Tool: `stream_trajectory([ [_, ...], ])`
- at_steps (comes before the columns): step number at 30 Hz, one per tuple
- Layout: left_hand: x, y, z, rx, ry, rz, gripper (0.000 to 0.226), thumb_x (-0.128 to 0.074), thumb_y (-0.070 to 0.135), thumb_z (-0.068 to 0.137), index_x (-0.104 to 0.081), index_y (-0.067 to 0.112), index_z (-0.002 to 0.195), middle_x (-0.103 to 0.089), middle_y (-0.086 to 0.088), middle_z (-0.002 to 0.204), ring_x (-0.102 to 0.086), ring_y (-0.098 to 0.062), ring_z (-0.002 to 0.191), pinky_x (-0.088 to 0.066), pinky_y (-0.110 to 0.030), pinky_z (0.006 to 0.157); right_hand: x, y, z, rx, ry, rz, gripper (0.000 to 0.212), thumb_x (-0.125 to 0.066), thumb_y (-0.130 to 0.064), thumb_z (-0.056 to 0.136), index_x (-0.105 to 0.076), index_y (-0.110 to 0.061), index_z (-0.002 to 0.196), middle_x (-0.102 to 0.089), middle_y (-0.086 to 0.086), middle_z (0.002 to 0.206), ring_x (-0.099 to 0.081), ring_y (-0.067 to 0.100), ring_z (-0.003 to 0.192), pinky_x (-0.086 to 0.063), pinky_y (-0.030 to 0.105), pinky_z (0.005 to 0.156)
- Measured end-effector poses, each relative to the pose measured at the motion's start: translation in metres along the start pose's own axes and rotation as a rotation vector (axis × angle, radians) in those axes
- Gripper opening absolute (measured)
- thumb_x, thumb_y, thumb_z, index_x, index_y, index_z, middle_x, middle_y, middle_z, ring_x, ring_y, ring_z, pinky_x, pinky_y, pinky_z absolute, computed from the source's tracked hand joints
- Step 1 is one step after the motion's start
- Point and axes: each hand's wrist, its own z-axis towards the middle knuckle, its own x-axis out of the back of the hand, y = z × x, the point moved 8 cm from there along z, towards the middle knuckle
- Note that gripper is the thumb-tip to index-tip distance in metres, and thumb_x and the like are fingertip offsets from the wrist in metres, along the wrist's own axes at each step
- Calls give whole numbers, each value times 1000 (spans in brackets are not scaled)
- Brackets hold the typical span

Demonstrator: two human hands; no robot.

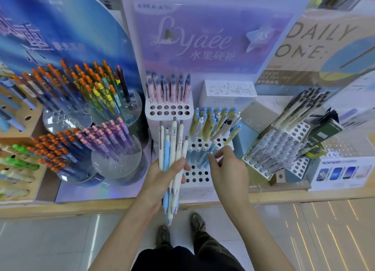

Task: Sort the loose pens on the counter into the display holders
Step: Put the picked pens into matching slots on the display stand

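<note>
Purple poster point(203, 39), tiled floor point(50, 244)

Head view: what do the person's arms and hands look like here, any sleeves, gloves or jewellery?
Both arms are bare along their whole visible length, with no sleeves in view. The left hand and right hand wear no gloves, and no rings, watch or bracelet show on either.

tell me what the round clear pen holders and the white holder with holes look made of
Round clear holders: likely acrylic or clear plastic, glossy; the surface beneath shows through and the rims catch light. White perforated holder: looks like matte white plastic or coated board, with cleanly cut holes; hard to tell which.
</note>
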Motion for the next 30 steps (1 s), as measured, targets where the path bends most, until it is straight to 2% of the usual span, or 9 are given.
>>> stream_trajectory([
  [4, -14, 5, 2, -24, -60, 8, 2, -74, 26, 77, -73, 24, 77, -70, -3, 70, -59, -11, 55, -50, -22, 54, 2, -24, 13, -152, -301, 686, 32, -61, -38, 91, -62, -13, 71, -39, -7, 55, -35, 8, 50, -32, 16, 48],
  [6, -24, 9, 3, -35, -77, 11, 6, -69, 28, 77, -74, 27, 80, -71, -4, 71, -61, -13, 56, -50, -23, 54, -2, -34, 15, -161, -442, 792, 22, -64, -27, 90, -65, -12, 74, -45, -5, 56, -39, 10, 53, -34, 19, 50],
  [10, -40, 16, 6, -56, -78, 11, 7, -73, 28, 80, -74, 25, 75, -72, -3, 72, -66, -14, 60, -51, -22, 55, 7, -28, 19, -136, -437, 839, 14, -65, -15, 89, -65, -3, 80, -55, 8, 55, -49, 13, 49, -39, 17, 48],
  [14, -61, 21, 9, -69, -63, -16, 14, -70, 36, 72, -77, 27, 79, -75, -6, 78, -70, -15, 66, -53, -22, 57, 34, -14, 32, -100, -294, 822, 18, -63, -17, 90, -67, -8, 75, -58, 6, 67, -53, 15, 63, -43, 22, 58],
  [18, -82, 24, 17, -91, -42, 14, 15, -71, 39, 71, -76, 32, 82, -76, -3, 84, -72, -16, 79, -55, -21, 64, 70, 1, 39, -33, -145, 839, 20, -59, -17, 93, -64, -14, 74, -58, -5, 61, -53, 10, 59, -45, 22, 59],
  [20, -96, 26, 23, -103, -24, 23, 7, -71, 32, 76, -76, 28, 74, -74, 0, 75, -70, -12, 70, -54, -20, 61, 96, 11, 46, 9, -33, 845, 18, -58, -15, 94, -64, -16, 77, -60, -7, 62, -54, 10, 60, -46, 22, 59],
  [23, -129, 32, 31, -148, -71, 19, 22, -66, 23, 85, -72, 27, 64, -67, 1, 62, -61, -10, 57, -50, -20, 55, 143, 36, 62, 51, 176, 813, 15, -56, -18, 95, -62, -17, 81, -59, -8, 65, -55, 10, 63, -47, 23, 60],
  [27, -169, 40, 41, -184, -125, 21, 15, -69, 32, 82, -68, 25, 69, -65, 1, 63, -57, -10, 55, -47, -20, 54, 200, 78, 76, 77, 429, 626, 13, -54, -33, 92, -56, -29, 80, -56, 0, 70, -55, 22, 68, -46, 35, 64],
  [30, -188, 42, 48, -186, -107, 50, 19, -69, 42, 73, -66, 23, 69, -65, -1, 65, -58, -11, 57, -47, -21, 54, 218, 108, 87, 88, 491, 506, 11, -52, -36, 93, -55, -27, 87, -59, 0, 74, -59, 24, 72, -46, 35, 63],
])
